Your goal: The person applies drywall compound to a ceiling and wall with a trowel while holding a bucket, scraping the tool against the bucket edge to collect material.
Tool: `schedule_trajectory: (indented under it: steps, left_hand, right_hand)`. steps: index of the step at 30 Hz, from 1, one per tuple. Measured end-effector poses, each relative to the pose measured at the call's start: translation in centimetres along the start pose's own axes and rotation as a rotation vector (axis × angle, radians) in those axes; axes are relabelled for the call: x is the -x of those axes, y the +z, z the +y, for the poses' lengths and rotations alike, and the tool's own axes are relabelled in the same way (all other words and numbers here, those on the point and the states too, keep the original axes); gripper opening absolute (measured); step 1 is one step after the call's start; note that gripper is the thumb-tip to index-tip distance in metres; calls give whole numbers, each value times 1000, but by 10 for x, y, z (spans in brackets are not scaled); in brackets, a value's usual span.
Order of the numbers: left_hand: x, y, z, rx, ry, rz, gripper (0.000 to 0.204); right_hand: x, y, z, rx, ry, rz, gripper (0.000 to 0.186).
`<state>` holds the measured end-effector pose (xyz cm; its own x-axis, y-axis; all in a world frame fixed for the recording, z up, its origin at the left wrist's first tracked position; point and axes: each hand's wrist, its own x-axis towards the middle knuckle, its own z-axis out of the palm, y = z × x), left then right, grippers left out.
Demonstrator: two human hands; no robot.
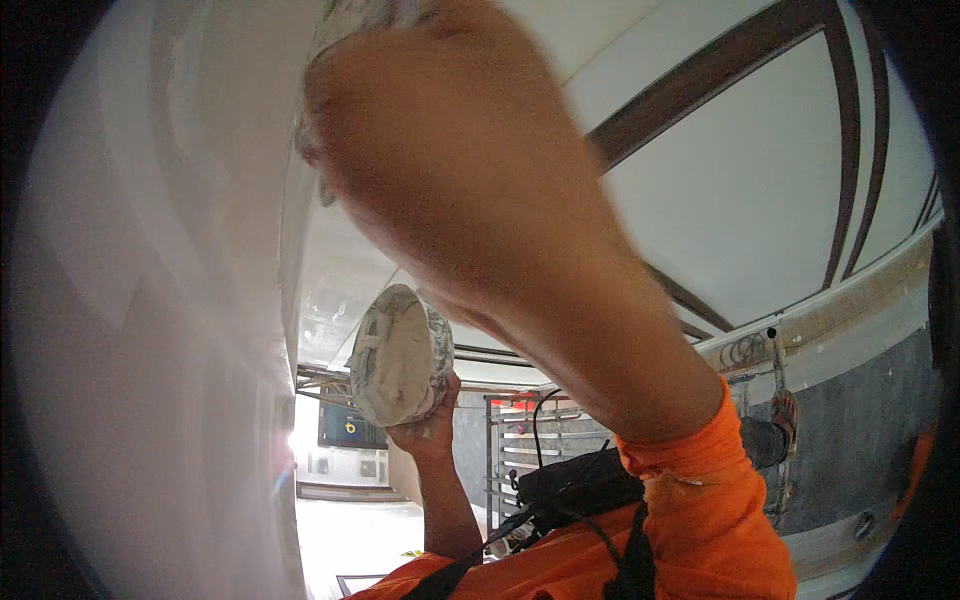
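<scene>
My right hand [410, 110] is raised high and close in view, its fingers curled into a fist against the pale wall surface [170, 300] on the left. Something greyish and smeared pokes out past the fist at the top edge, but blur and the hand hide what it is. Lower down, my left hand [430, 432] grips a round bowl [440, 340] from below. That bowl is tilted with its mouth toward me. Off-white paste [400, 365] coats its inside, and its rim is crusted with dried smears.
White panels with dark brown trim [720, 80] fill the upper right. A metal railing [515, 440] and a black bag [580, 480] lie beyond my body. At the right, a foot [785, 410] shows above a grey floor [850, 400]. Bright light enters at lower left.
</scene>
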<state>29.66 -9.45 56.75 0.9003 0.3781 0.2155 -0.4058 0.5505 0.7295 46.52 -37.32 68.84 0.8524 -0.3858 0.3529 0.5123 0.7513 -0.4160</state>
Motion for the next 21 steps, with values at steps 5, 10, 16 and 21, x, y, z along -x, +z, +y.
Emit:
schedule_trajectory:
  steps: [5,10,16,21]
  left_hand:
    - [-4,18,-9,114,-98,-38,55]
    - [-1,9,-2,-124,59,25,52]
    - [18,-20,16,-736,307,128,58]
    - [43,-15,33,-788,349,310,57]
  right_hand:
    - [-20,-69,-42,126,-250,-111,36]
    - [-65,-7,40,-49,-543,232,54]
    - [-2,52,132,-36,-613,159,67]
    - [49,84,183,-75,-563,-58,76]
